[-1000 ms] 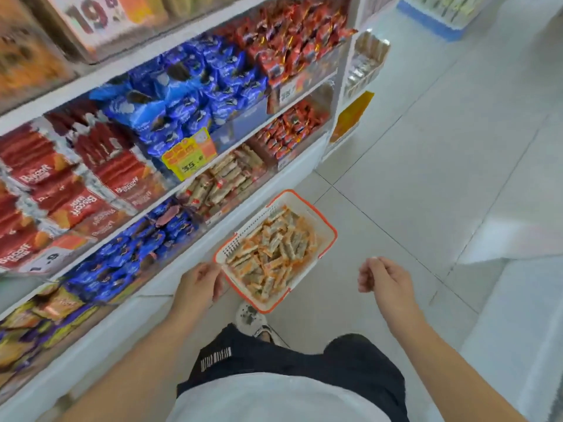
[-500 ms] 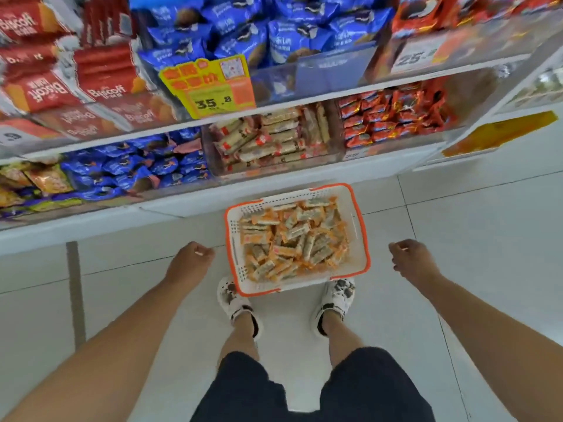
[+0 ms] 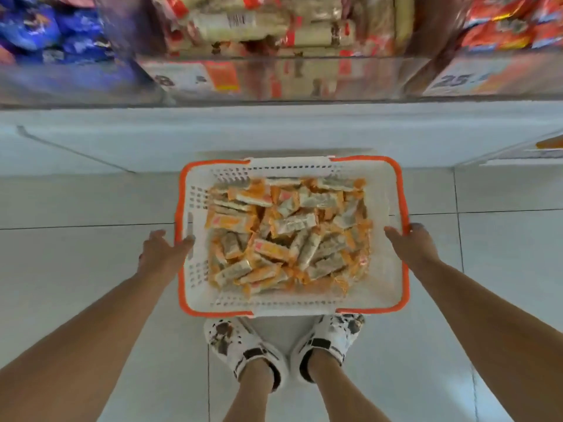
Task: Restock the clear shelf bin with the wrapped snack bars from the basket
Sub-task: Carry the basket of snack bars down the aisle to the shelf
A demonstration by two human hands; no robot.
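Note:
A white basket with an orange rim (image 3: pixel 367 310) stands on the floor tiles just in front of my feet. It is heaped with several wrapped snack bars (image 3: pixel 283 239) in orange and clear wrappers. My left hand (image 3: pixel 163 252) holds the basket's left rim, thumb hooked over the edge. My right hand (image 3: pixel 409 243) grips the right rim, thumb inside and fingers outside. Above, on the lowest shelf, the clear shelf bin (image 3: pixel 289 77) holds several cream and red wrapped bars (image 3: pixel 243 22), blurred.
Blue packets (image 3: pixel 45 28) fill the bin to the left and red packets (image 3: pixel 502 28) the bin to the right. A price tag (image 3: pixel 457 80) hangs at the shelf front. The white shelf base (image 3: pixel 274 129) runs behind the basket. My white clogs (image 3: pixel 243 345) stand close behind it.
I have bent down closer to the floor. Both hands, which hung free beside the basket, have come in and taken hold of its left and right rims.

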